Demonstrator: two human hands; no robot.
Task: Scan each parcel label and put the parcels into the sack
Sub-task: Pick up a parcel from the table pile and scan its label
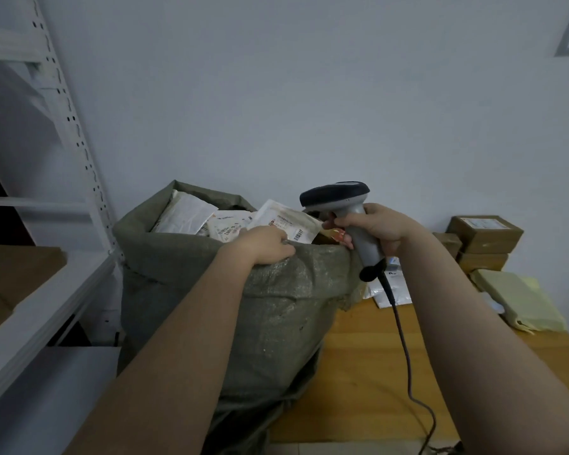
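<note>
Wooden table (375, 356) beside the sack (276, 307), left hand (265, 244) fingers (283, 246) clutching its rim, right hand (380, 224) fingers (342, 221) gripping the scanner (337, 195).

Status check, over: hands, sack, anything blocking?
Left hand grips sack rim. Right hand holds scanner. Parcels heaped to the mouth; boxes wait on table.

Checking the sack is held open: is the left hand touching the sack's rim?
Touching. The head view shows the left hand curled over the rim of the sack, gripping it.
</note>
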